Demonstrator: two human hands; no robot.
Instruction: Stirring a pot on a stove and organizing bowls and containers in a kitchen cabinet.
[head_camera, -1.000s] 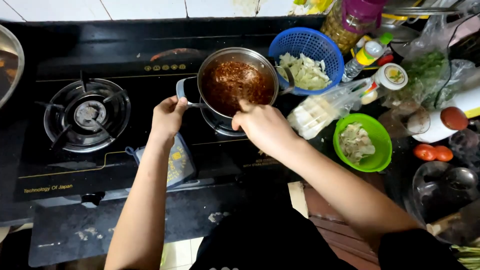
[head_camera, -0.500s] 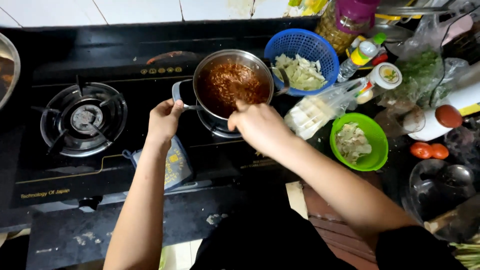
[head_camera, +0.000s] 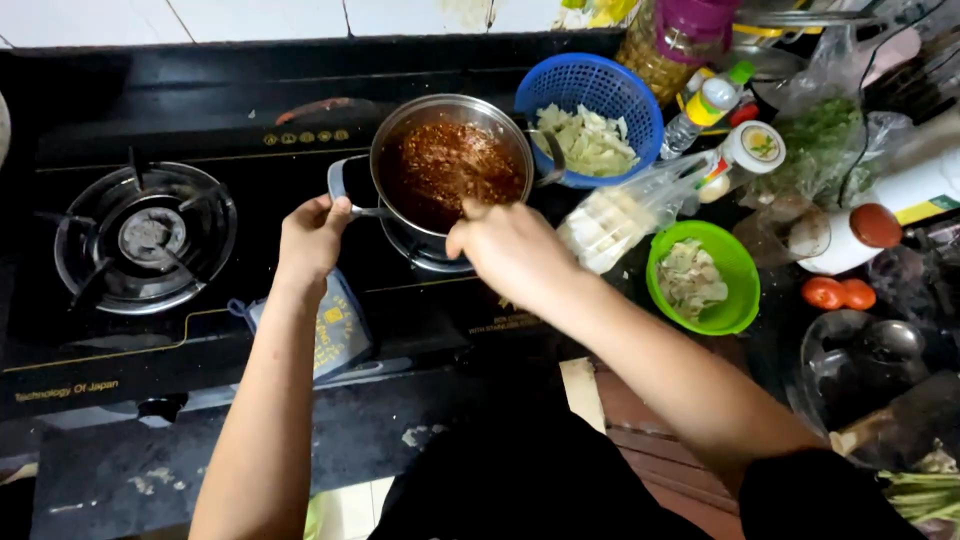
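**Mia:** What is on the far left?

**Tom:** A round metal gas burner (head_camera: 145, 238) on the black glass stove top (head_camera: 200, 110). Nothing sits on it.

**Mia:** And next to it?

**Tom:** The left hand (head_camera: 312, 240). Its fingers are curled shut around the side handle (head_camera: 345, 190) of the shiny round steel pot (head_camera: 450, 165). A little blue printed packet (head_camera: 330, 330) lies on the stove just under that wrist.

**Mia:** Where is the pot?

**Tom:** On the right burner, in the middle of the stove. It is full of red-brown chunky sauce (head_camera: 450, 170).

**Mia:** What is the other hand doing?

**Tom:** The right hand (head_camera: 510, 250) is closed in a fist at the near rim of the pot. It seems to grip something, maybe a spoon, but I cannot see it, so I cannot tell what.

**Mia:** How do you stir well here?

**Tom:** I think you hold the handle tight so the pot stays flat on the burner. Stir slow and low, so the sauce does not splash out. Keep your arm away from the hot rim.

**Mia:** What is to the right?

**Tom:** A blue plastic basket (head_camera: 625, 85) with pale chopped pieces touches the pot's far side. Then a clear bag of white blocks (head_camera: 620, 215), a green plastic bowl (head_camera: 735, 300) with pale bits, and two small red tomatoes (head_camera: 838, 293).
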